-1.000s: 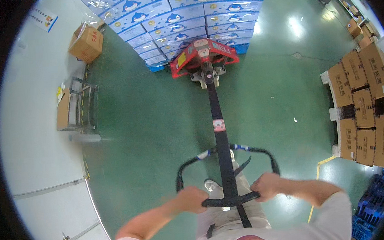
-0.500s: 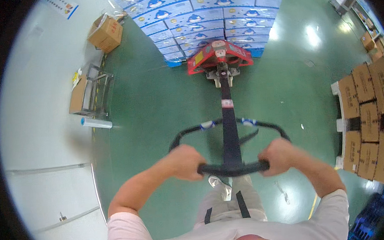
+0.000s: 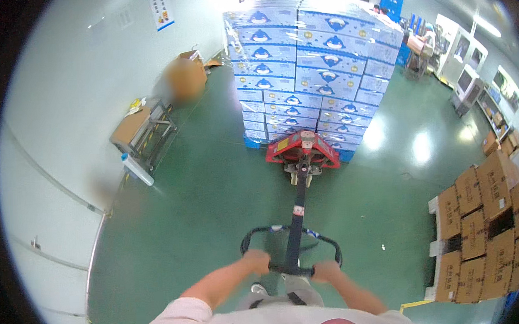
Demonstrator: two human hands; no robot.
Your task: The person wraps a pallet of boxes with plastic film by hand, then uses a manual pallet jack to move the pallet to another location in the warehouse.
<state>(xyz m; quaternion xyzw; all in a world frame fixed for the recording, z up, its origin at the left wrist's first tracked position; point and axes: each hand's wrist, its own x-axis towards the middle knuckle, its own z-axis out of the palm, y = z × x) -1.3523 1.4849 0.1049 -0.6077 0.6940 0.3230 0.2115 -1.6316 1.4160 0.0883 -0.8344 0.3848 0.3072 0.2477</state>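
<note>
Both my hands grip the black loop handle (image 3: 285,268) of a pallet jack in front of my body. My left hand (image 3: 256,262) is closed round the handle's left near corner, and my right hand (image 3: 327,270) round its right near corner. From the handle a dark shaft (image 3: 298,224) runs forward to the jack's red body (image 3: 303,150). That body stands against a tall pallet load of blue-and-white cartons (image 3: 324,62) printed with whales and wrapped in clear film. Parts of a blue pallet (image 3: 252,142) show beneath the cartons.
Brown cartons (image 3: 472,245) are stacked on a white pallet at right. A small metal-framed table (image 3: 143,133), a roll of film (image 3: 138,170) and a brown box (image 3: 186,81) stand along the left wall. Beyond the load at right are a white air cooler (image 3: 465,86) and a person (image 3: 424,39).
My view has tilted up, showing more of the load and the room behind. The handle has swung slightly left relative to the jack's body. Both hands keep their grip.
</note>
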